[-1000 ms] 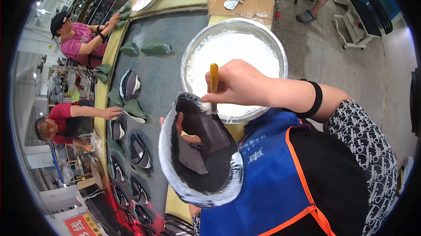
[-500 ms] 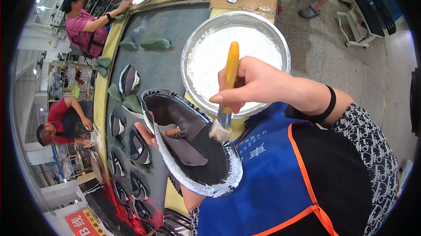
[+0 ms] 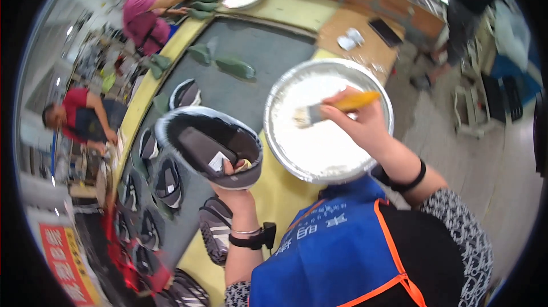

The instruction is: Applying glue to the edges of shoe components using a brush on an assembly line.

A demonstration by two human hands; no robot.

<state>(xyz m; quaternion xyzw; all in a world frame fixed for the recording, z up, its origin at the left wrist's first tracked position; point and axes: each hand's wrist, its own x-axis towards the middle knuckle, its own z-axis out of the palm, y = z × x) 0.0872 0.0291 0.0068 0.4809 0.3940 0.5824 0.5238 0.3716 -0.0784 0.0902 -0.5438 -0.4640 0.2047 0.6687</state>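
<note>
left hand (image 3: 235, 184) – centre of frame, clenched on a dark shoe (image 3: 208, 146), opening up, fingers tucked inside | right hand (image 3: 358, 120) – right of centre, gripping a yellow-handled brush (image 3: 334, 108), bristles over the white paste in the round metal basin (image 3: 374, 81) | conveyor (image 3: 257, 56) – left, carrying more shoes.

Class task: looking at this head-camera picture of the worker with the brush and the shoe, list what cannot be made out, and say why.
- Brush bristles: motion-blurred, head view.
- Left hand: fingers mostly hidden inside the shoe.
- Pan near rim: covered by the right hand and the apron.
- Shoes on the belt at lower left: blurred, bent by the fisheye rim.
</note>
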